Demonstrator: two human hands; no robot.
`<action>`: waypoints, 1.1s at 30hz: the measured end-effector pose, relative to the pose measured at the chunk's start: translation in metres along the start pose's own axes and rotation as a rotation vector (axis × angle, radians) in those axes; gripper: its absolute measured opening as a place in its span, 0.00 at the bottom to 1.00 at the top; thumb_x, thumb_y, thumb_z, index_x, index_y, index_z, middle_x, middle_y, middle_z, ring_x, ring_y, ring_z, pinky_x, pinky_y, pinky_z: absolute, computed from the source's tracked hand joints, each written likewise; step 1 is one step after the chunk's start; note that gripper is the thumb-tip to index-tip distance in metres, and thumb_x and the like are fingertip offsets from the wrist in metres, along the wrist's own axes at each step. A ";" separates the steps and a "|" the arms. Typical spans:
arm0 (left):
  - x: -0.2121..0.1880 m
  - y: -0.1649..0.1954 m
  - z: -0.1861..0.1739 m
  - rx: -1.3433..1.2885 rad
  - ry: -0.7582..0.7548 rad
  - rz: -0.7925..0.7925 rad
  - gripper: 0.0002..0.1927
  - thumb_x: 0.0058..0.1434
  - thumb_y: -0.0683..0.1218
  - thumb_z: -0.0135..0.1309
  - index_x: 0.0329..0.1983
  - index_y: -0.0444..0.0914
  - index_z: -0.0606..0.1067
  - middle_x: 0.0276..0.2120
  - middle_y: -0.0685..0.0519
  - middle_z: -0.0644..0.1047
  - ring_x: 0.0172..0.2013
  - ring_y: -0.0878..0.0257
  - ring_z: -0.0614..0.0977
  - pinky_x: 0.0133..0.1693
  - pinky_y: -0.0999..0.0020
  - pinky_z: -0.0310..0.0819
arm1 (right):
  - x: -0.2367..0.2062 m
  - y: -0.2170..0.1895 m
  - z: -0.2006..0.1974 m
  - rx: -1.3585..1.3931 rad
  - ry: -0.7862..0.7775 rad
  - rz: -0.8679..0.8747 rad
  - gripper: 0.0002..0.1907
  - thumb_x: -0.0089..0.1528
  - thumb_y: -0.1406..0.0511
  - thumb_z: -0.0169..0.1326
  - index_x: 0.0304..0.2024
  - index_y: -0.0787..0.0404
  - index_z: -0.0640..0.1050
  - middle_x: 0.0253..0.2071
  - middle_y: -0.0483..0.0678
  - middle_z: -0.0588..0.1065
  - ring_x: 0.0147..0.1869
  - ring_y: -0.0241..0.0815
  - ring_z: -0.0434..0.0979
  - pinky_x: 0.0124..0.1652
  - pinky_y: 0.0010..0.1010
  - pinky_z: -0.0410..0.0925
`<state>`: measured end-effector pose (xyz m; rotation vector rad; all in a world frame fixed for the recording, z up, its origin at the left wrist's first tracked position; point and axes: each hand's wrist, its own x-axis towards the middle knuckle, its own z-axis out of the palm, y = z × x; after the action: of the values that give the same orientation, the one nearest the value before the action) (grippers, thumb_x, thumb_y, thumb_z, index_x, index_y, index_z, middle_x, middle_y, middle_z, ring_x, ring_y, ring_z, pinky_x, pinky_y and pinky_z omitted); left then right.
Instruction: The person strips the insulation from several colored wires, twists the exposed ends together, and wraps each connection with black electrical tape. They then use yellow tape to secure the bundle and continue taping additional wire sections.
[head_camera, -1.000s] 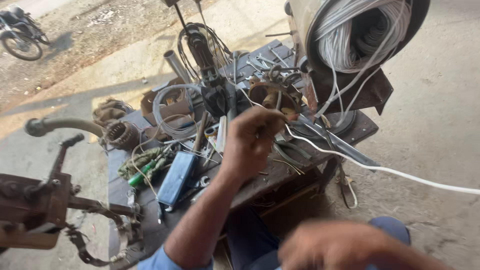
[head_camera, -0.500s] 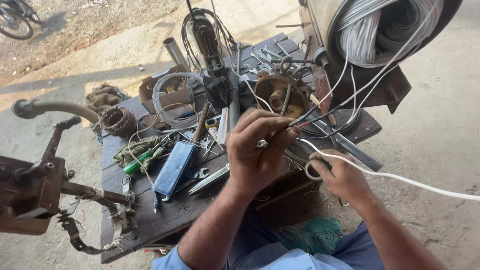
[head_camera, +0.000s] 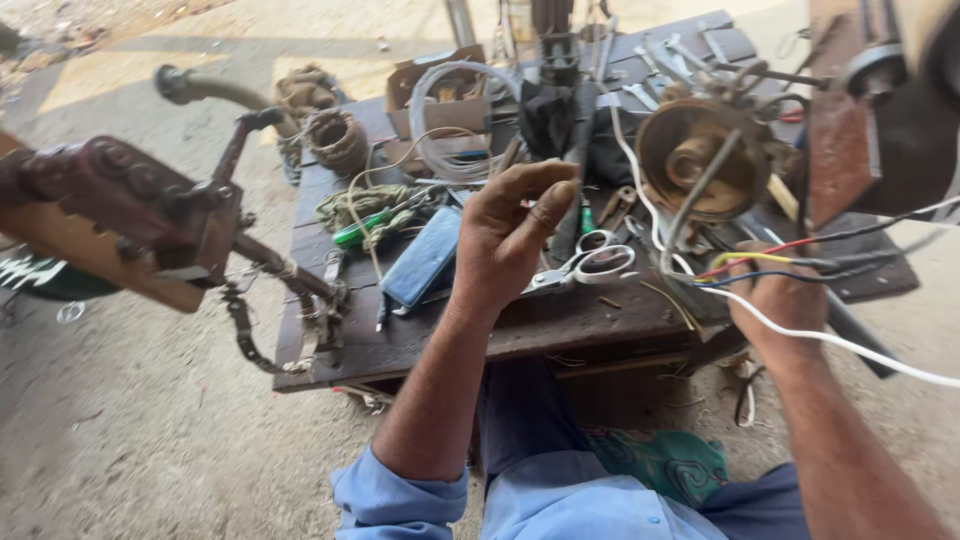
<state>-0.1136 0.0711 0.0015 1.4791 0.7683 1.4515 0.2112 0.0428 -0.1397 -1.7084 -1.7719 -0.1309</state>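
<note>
Dusty concrete floor (head_camera: 150, 430) surrounds the cluttered dark wooden workbench (head_camera: 420, 345) outdoors.

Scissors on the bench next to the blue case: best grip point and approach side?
Take the scissors by the white finger loops, which lie flat and open toward the right. The blades point left, toward the blue case, partly hidden behind the left hand. Probably come from above and the right, fingers into the loops, clear of the white wire just beyond.
</note>
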 end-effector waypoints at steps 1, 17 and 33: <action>-0.002 -0.009 -0.012 0.115 0.051 -0.009 0.15 0.69 0.48 0.61 0.53 0.35 0.81 0.40 0.52 0.83 0.39 0.68 0.80 0.40 0.73 0.76 | -0.002 0.001 0.000 -0.044 0.016 -0.033 0.09 0.71 0.61 0.59 0.47 0.61 0.81 0.41 0.56 0.80 0.44 0.57 0.82 0.48 0.45 0.74; 0.035 -0.130 -0.062 0.974 0.086 -0.002 0.14 0.58 0.44 0.58 0.46 0.38 0.82 0.41 0.46 0.81 0.44 0.47 0.82 0.48 0.54 0.76 | -0.034 -0.135 -0.012 0.327 -0.221 -0.281 0.11 0.61 0.62 0.61 0.43 0.60 0.81 0.41 0.51 0.81 0.43 0.48 0.83 0.42 0.38 0.76; 0.036 -0.116 -0.033 0.512 0.074 -0.311 0.13 0.67 0.49 0.58 0.50 0.38 0.82 0.38 0.49 0.80 0.36 0.62 0.79 0.37 0.66 0.74 | -0.058 -0.129 -0.034 0.613 -0.436 -0.082 0.14 0.64 0.62 0.57 0.50 0.59 0.82 0.44 0.47 0.83 0.45 0.39 0.84 0.43 0.31 0.76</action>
<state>-0.1237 0.1558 -0.0906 1.5887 1.4259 1.1230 0.1011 -0.0417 -0.0953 -1.2691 -1.9143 0.7282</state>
